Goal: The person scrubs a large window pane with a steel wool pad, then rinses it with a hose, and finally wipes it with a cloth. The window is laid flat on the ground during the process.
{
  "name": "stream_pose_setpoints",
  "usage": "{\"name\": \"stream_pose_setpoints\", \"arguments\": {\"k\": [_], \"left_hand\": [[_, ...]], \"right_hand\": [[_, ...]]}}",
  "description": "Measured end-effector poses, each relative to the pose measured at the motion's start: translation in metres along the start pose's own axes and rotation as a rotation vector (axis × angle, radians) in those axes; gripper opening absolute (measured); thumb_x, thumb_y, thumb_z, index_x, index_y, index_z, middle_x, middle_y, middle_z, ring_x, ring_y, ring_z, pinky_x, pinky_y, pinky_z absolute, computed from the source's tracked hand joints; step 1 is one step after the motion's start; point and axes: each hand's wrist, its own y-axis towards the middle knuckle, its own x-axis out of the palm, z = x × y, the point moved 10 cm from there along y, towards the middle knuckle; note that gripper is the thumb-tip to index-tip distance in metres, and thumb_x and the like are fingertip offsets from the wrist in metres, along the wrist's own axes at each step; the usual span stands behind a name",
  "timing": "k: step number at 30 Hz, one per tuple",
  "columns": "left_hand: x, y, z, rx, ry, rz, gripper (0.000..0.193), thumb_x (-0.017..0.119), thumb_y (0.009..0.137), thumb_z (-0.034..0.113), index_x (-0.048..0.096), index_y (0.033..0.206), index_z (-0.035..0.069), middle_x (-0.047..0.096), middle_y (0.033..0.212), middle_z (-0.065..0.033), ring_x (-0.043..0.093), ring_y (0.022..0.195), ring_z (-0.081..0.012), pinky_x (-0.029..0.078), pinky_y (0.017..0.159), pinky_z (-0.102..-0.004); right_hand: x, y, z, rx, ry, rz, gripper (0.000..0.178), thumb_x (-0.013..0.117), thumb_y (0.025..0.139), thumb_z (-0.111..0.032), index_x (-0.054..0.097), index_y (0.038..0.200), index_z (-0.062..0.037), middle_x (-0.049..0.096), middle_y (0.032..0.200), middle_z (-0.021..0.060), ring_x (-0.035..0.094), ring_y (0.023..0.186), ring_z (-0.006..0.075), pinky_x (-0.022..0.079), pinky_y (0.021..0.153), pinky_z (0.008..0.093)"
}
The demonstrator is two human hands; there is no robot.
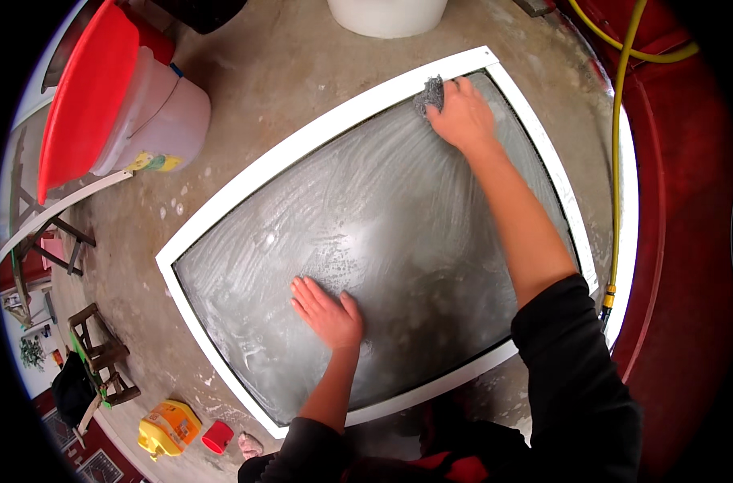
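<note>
A large white-framed glass pane (415,241) lies before me, its surface wet and streaked with whitish suds. My left hand (328,314) rests flat on the glass toward the near left, fingers stretched out and holding nothing. At the far right corner my right hand (465,115) is closed on a grey steel wool scrubber (431,97), pressing it against the glass close to the white frame (366,105). Part of the scrubber is hidden under my fingers.
At the far left stands a white bucket (173,113) beside a big red basin (88,97). Another white bucket (389,16) is at the back. A yellow hose (617,177) runs down the right. Near left are a yellow jug (170,427), a red cup (217,437) and a wooden stool (101,354).
</note>
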Motion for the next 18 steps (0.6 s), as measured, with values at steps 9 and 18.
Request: {"name": "stream_pose_setpoints", "arguments": {"k": [9, 18], "left_hand": [[0.003, 0.002, 0.014, 0.018, -0.027, -0.009, 0.071, 0.051, 0.087, 0.023, 0.025, 0.144, -0.010, 0.022, 0.153, -0.0287, 0.017, 0.144, -0.0427, 0.010, 0.118, -0.0534], [0.000, 0.001, -0.001, -0.010, 0.023, -0.038, 0.073, 0.050, 0.087, 0.026, 0.024, 0.145, -0.010, 0.022, 0.153, -0.0286, 0.017, 0.144, -0.0424, 0.010, 0.118, -0.0531]], "right_hand": [[0.035, 0.022, 0.091, -0.137, -0.066, 0.387, 0.042, 0.048, 0.095, -0.017, 0.050, 0.135, -0.0041, 0.046, 0.144, 0.0158, 0.041, 0.135, 0.0305, 0.028, 0.115, 0.0441], [0.060, -0.043, 0.010, -0.510, 0.061, 0.147, 0.041, 0.051, 0.090, -0.013, 0.054, 0.129, -0.0043, 0.048, 0.142, 0.0150, 0.042, 0.134, 0.0281, 0.030, 0.114, 0.0438]]}}
